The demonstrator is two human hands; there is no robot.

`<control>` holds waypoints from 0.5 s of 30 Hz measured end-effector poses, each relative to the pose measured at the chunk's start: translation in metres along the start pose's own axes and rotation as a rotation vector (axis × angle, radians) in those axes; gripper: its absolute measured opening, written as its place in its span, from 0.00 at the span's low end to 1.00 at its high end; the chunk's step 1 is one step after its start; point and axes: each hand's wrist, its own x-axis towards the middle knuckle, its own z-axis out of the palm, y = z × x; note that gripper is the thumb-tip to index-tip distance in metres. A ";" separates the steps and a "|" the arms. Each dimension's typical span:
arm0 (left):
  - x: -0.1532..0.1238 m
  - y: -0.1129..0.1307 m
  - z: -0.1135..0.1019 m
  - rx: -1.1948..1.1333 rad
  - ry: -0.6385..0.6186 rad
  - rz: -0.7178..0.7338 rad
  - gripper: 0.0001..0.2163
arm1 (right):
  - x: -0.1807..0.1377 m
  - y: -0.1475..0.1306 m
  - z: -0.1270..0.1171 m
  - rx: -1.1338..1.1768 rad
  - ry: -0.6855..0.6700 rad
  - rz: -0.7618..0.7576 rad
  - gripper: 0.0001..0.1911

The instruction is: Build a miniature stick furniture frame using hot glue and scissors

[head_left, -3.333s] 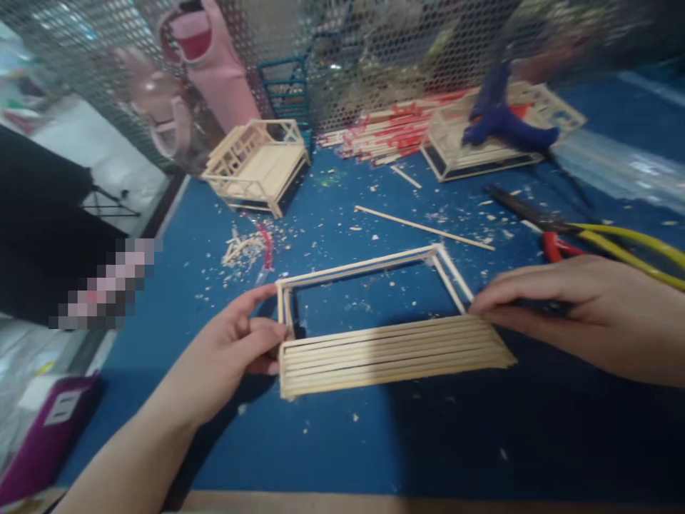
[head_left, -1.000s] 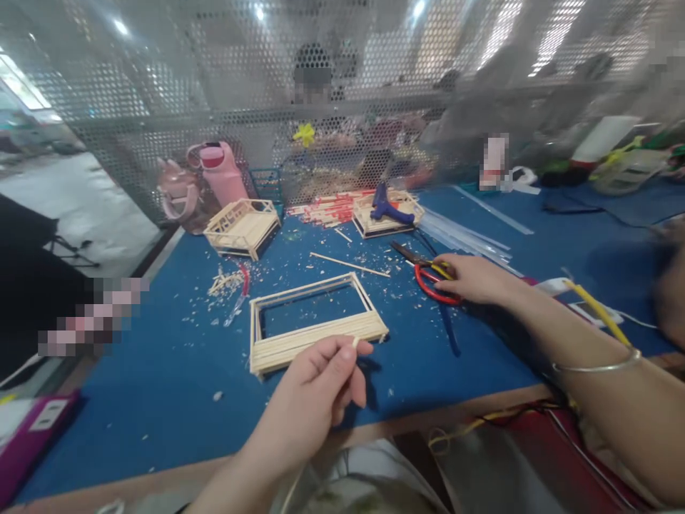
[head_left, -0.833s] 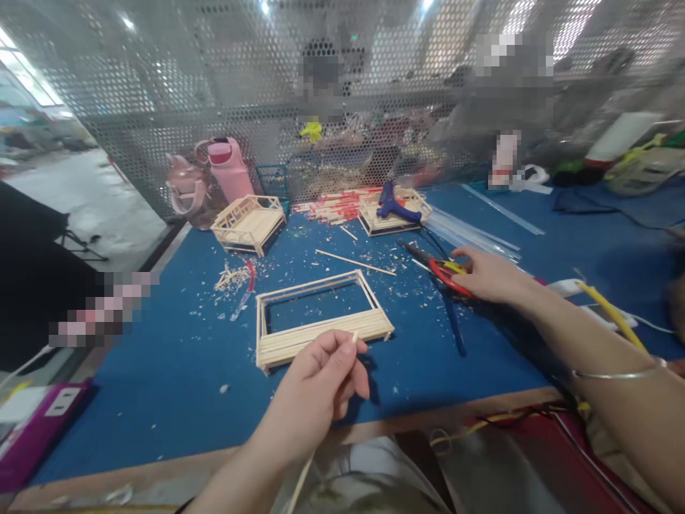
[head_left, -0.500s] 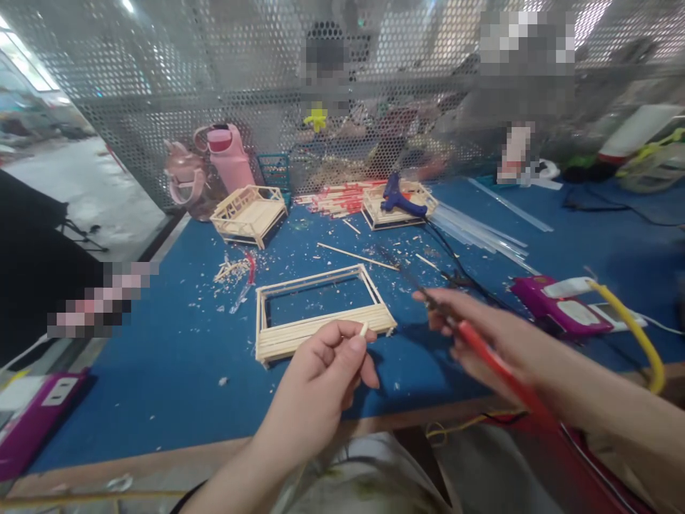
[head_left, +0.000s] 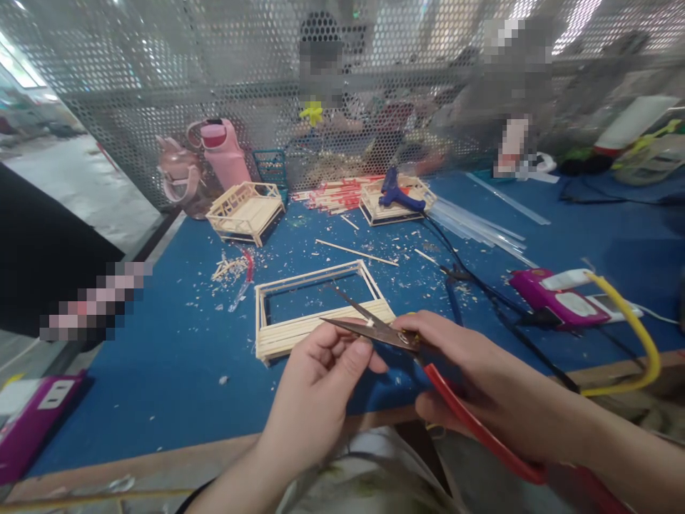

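Red-handled scissors [head_left: 394, 335], gripped by the right hand [head_left: 479, 368], straddle a stick [head_left: 370, 323] the left hand [head_left: 315, 378] pinches near the bench's front edge [head_left: 160, 457].

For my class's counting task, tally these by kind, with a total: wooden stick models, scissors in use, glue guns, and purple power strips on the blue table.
Wooden models: 3
Scissors in the right hand: 1
Glue gun: 1
Purple power strips: 2
Total: 7
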 end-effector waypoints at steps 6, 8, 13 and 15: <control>0.000 -0.006 0.000 -0.003 0.047 0.070 0.07 | 0.000 0.001 0.003 -0.024 -0.004 -0.044 0.14; -0.001 -0.006 0.002 -0.018 0.061 0.089 0.05 | -0.001 0.003 0.008 -0.075 0.055 -0.033 0.18; -0.002 -0.002 0.007 -0.067 0.067 0.074 0.02 | -0.001 0.007 0.021 -0.097 0.292 0.178 0.21; -0.003 -0.001 0.008 -0.052 0.082 0.097 0.03 | -0.001 0.006 0.021 -0.100 0.287 0.217 0.17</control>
